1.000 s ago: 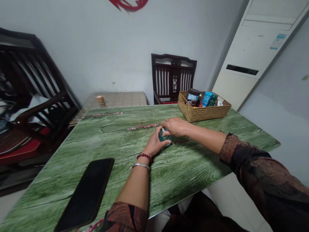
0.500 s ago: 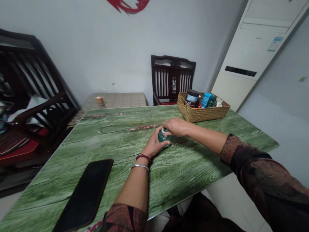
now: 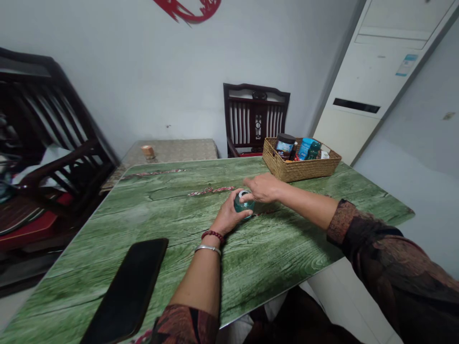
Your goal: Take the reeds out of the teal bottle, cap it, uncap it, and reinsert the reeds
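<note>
Left fingers (image 3: 234,204) wrap a teal jar (image 3: 244,206) on the desk (image 3: 272,248); whether right fingers (image 3: 251,183) grip its lid (image 3: 244,193) cannot be told.

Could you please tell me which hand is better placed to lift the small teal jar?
Probably the left hand: its fingers curl around the side of the teal jar, while the right hand sits higher, over its top.

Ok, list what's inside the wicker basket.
The wicker basket holds a black-lidded jar, a blue package, a teal bottle and a small white item. The basket's front wall hides their lower parts and anything lying beneath them.
</note>
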A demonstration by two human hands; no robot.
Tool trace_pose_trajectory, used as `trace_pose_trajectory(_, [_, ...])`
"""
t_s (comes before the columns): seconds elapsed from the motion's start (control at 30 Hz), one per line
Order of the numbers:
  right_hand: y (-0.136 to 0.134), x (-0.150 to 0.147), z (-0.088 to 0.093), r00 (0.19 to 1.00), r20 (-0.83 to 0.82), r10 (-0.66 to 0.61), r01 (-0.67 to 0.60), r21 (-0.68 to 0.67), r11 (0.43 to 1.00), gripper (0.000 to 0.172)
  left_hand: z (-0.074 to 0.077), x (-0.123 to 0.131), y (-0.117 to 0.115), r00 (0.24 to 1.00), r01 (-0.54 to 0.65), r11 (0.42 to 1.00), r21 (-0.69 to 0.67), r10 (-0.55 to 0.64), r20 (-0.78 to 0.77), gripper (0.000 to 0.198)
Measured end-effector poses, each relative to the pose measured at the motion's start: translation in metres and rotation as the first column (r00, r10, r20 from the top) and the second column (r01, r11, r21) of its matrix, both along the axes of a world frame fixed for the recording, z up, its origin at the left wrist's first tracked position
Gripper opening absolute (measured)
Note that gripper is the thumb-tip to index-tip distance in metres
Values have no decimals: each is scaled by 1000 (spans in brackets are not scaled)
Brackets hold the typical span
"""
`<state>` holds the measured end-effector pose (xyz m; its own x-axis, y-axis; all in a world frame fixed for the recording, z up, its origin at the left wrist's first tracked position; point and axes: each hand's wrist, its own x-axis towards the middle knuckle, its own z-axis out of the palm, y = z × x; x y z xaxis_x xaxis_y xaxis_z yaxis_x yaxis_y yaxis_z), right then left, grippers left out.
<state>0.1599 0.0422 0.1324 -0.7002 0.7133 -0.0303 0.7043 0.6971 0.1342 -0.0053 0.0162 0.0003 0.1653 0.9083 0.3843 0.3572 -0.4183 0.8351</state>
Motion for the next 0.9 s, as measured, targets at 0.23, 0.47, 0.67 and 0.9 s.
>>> trace_pose_trajectory(0.23, [11,3,-10,975,-52,217,-220,-68,973,34,-3,-1,1,1000,10,1000,1,-10,-6,76])
trace_pose_trajectory(0.47, [0,-4,-41,956,-258,-139,142,-4,990,47,-1,-1,1,999,11,1000,-4,-11,-33,74])
trace_pose_trajectory(0.67, [12,21,-72,699,-673,-242,14,-326,945,49,-5,-3,3,999,10,1000,-10,-10,-44,79])
trace_pose_trajectory(0.9, [9,5,-116,313,-897,-314,28,-321,947,33,-5,-4,5,999,-2,1000,-17,1,-50,72])
